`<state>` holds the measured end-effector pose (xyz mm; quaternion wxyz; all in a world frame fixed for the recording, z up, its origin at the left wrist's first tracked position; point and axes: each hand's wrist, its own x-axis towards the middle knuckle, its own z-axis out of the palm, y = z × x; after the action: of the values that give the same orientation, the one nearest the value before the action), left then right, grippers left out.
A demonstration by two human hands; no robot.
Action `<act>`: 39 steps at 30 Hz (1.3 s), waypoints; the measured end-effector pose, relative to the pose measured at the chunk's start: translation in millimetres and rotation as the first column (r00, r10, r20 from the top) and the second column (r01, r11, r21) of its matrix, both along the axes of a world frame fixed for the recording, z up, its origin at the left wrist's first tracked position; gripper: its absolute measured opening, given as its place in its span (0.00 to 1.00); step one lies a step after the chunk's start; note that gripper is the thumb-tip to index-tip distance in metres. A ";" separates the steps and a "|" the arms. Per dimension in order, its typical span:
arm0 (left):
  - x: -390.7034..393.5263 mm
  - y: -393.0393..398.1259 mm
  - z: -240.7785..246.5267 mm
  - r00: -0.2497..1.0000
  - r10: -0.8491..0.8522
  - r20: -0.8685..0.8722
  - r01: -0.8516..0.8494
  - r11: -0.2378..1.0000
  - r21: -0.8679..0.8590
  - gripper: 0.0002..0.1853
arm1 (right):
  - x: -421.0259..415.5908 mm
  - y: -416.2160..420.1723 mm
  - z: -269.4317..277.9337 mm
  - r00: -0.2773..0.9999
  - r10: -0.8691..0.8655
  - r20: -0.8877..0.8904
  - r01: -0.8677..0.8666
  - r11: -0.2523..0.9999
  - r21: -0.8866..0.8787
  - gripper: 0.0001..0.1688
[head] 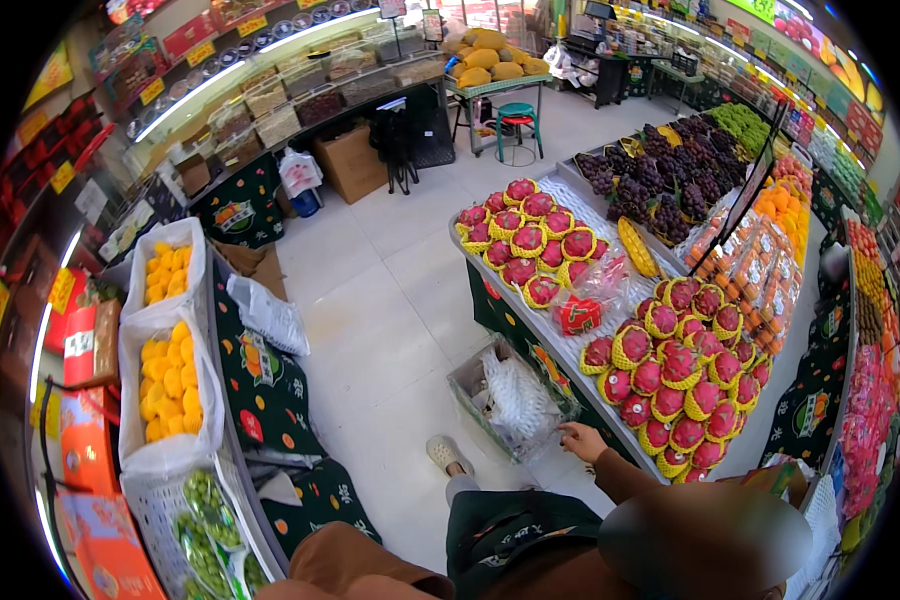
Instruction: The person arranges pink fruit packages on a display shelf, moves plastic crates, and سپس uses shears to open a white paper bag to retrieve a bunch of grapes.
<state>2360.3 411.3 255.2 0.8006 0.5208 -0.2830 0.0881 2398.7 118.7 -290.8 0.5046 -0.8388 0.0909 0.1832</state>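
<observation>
My right hand (583, 441), in a brown sleeve, reaches down beside the near right corner of a carton (471, 411) on the floor. Its fingers look slightly bent and apart, and nothing shows between them; whether they touch the clear plastic film (547, 436) at that corner I cannot tell. White foam netting (516, 397) lies heaped inside the carton. Above and right of the hand, dragon fruit (679, 364) in yellow foam nets are piled on the display stand. My left hand is out of view; only the left brown sleeve (360, 555) shows at the bottom edge.
A clear bag with a red print (589, 300) lies between two dragon fruit piles. Dark grapes (660, 169) and packed orange fruit (750, 270) sit behind. Crates of yellow mangoes (171, 379) stand left. Pale tiled floor (367, 337) runs between; a blurred oval (705, 532) covers the lower right.
</observation>
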 end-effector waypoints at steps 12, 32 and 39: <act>282.7 136.3 -32.4 0.964 -0.264 0.034 0.265 0.963 -0.042 0.10 | 9.6 50.7 -50.2 0.773 -0.501 -0.388 0.351 0.848 -0.397 0.18; 477.1 157.1 -44.9 0.957 -0.274 0.093 0.271 0.962 0.038 0.07 | 226.8 135.9 -17.2 0.886 -0.359 -0.293 0.281 0.919 -0.275 0.17; 534.0 113.7 -43.6 0.956 -0.276 0.102 0.270 0.961 0.066 0.07 | 268.1 113.6 -70.1 0.755 -0.472 -0.454 0.460 0.876 -0.145 0.16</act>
<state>2894.3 524.9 211.7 0.7747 0.4913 -0.3981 -0.0020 2666.8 232.3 -361.0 0.4856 -0.7243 0.4202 0.2510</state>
